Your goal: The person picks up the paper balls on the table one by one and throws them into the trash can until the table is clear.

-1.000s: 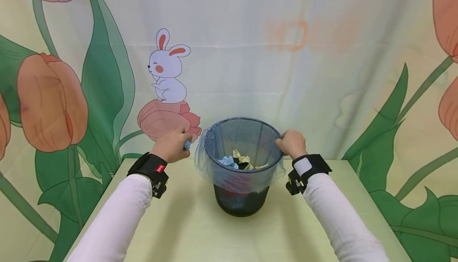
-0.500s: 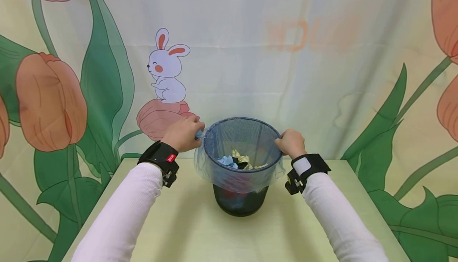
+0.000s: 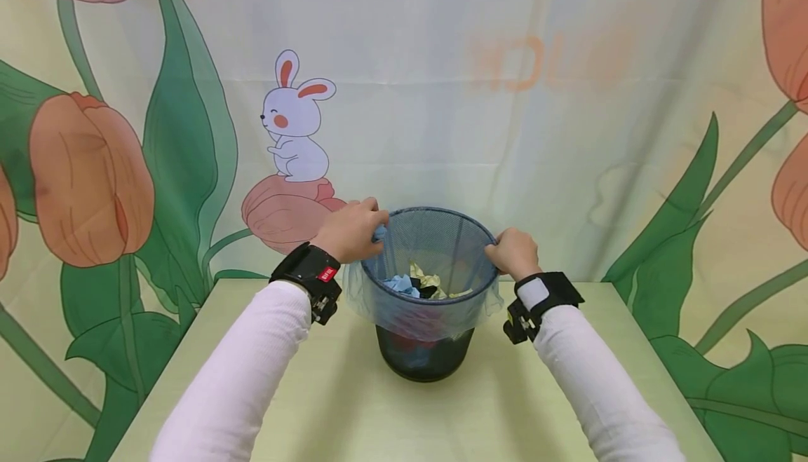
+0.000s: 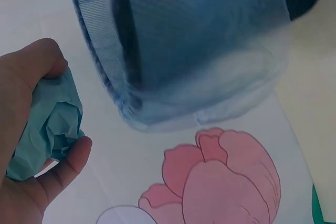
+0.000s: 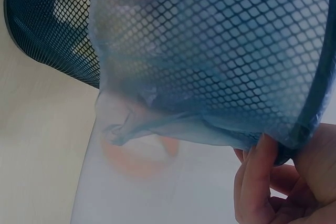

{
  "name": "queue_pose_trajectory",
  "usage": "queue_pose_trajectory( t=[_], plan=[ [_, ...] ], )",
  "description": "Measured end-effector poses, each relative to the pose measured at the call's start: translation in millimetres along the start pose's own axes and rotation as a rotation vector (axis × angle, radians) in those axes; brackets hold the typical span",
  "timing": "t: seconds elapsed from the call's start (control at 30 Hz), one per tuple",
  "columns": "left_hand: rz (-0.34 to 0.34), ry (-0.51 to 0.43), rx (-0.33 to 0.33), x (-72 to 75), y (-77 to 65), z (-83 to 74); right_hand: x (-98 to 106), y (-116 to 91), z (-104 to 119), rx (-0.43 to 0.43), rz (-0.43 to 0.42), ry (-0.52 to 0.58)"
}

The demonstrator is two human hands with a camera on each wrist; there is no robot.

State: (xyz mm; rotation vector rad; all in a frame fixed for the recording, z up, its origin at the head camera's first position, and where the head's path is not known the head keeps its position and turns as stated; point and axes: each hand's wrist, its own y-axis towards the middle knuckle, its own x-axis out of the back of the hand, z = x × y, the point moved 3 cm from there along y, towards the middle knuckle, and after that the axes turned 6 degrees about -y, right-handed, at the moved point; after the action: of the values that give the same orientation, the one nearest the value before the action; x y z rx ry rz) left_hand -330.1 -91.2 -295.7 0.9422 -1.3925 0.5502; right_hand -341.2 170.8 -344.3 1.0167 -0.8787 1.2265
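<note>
A black mesh wastebasket (image 3: 426,360) stands upright, lined with a thin blue translucent bag (image 3: 416,318) folded over its rim. Crumpled blue, yellow and black paper (image 3: 428,285) lies inside. My left hand (image 3: 353,229) is at the basket's left rim, its fingertips over the edge in the head view. It holds a crumpled blue paper ball (image 4: 52,121) between thumb and fingers. At the right side, my right hand (image 5: 278,182) pinches the rim with the bag's edge over it.
The basket stands on a pale yellow-green table (image 3: 435,427). Close behind hangs a cloth (image 3: 404,97) printed with tulips and a rabbit. Both wrists wear black straps (image 3: 309,273) with small cameras.
My left hand has moved right and slightly up with the blue paper ball, from left of the basket to its rim. My right hand and the basket have stayed in place.
</note>
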Motion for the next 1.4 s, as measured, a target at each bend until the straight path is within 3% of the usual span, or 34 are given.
queue_pose_trajectory(
  t=[0.27, 0.5, 0.7, 1.03, 1.4],
  plan=[
    [-0.013, -0.014, -0.111, -9.5, 8.6, -24.0, -0.6, 0.3, -1.4, -0.001, 0.003, -0.005],
    [0.01, -0.012, -0.136, -6.1, 12.7, -40.6, -0.8, 0.2, -2.4, -0.001, 0.004, -0.001],
    [0.032, -0.011, -0.166, -3.3, 15.5, -51.0, 0.0, -0.2, -2.8, 0.01, 0.004, -0.001],
    [0.046, -0.062, -0.28, -11.8, 21.2, -63.8, -2.2, 1.0, -3.4, 0.002, 0.008, -0.009],
    [0.077, -0.119, -0.262, -16.3, 19.9, -67.1, -1.2, 0.5, -2.7, 0.006, 0.007, -0.004]
  ],
)
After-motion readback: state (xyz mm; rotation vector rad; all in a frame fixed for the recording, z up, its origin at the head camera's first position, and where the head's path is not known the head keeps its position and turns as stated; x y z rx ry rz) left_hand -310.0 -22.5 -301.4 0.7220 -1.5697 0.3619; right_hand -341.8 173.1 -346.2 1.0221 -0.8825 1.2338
